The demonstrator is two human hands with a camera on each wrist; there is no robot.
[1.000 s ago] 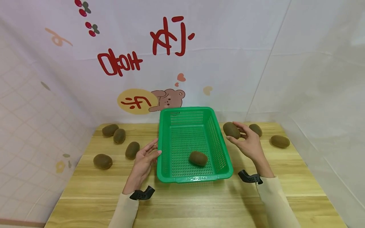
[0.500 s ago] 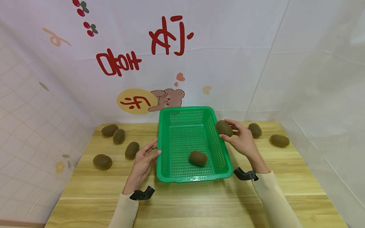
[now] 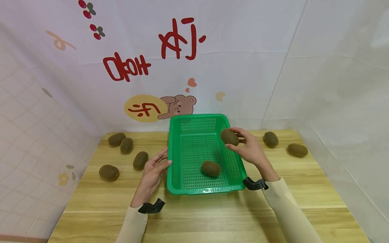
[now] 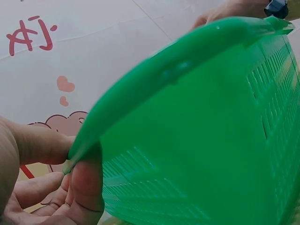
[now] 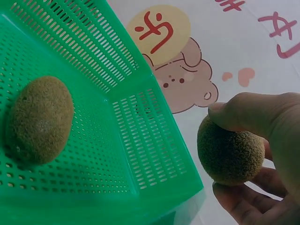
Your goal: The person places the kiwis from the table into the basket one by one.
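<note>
A green plastic basket (image 3: 199, 191) with slotted walls stands mid-table, one kiwi (image 3: 211, 168) lying on its floor. My left hand (image 3: 153, 173) pinches the basket's left rim, thumb on one side and fingers on the other, as the left wrist view shows close up. Between the thumb and fingers of my right hand (image 3: 249, 148) is a second kiwi (image 3: 229, 137), held up over the basket's right rim. In the right wrist view this kiwi (image 5: 229, 150) appears beside the basket's corner, the thumb on top and fingers beneath.
Several kiwis (image 3: 140, 160) lie on the wooden table (image 3: 194, 219) left of the basket. Two more, a kiwi (image 3: 270, 139) and another kiwi (image 3: 297, 150), rest at the back right. A printed white cloth (image 3: 243, 67) hangs behind the table.
My right hand has carried its kiwi leftward, from beside the basket to over its right rim. The left hand and the basket have stayed in place.
</note>
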